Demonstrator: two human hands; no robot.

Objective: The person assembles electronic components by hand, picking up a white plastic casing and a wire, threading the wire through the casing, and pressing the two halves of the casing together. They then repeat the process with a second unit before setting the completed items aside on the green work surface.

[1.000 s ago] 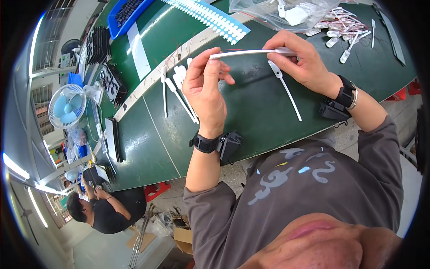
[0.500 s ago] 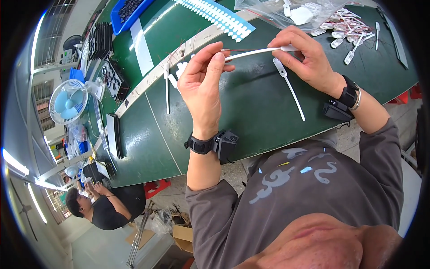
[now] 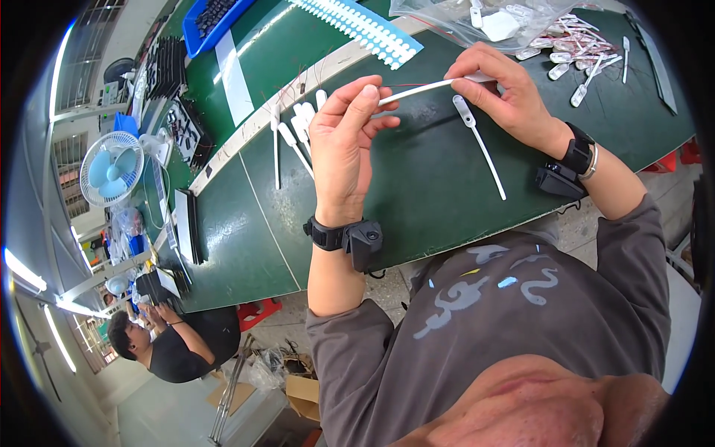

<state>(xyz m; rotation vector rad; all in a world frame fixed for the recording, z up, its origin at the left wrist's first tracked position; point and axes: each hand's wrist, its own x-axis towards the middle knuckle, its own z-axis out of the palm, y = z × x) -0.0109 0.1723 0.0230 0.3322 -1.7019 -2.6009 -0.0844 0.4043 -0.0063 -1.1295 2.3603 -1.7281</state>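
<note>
A slim white plastic stick [image 3: 421,91] stretches between my hands above the green table, with a thin red wire along its upper side. My left hand [image 3: 346,138] pinches its left end between thumb and fingertips. Closed round the other end is my right hand [image 3: 514,97], whose fingers hide most of the wider head there. Below the right hand, a similar white stick with an oval head [image 3: 480,145] lies on the table. Several more white sticks [image 3: 296,134] rest just left of my left hand, partly covered by it; a single one [image 3: 276,156] lies beside them.
At the upper right lies a heap of white sticks with red wires [image 3: 573,45] near a clear plastic bag [image 3: 447,13]. A blue sheet with white tabs [image 3: 365,33] and a blue bin [image 3: 210,28] are farther back. A fan [image 3: 113,167] and another person [image 3: 186,343] are at the left.
My left hand has shifted slightly right and turned a little, uncovering more of the white sticks beside it. My right hand stays almost in place; both still hold the stick.
</note>
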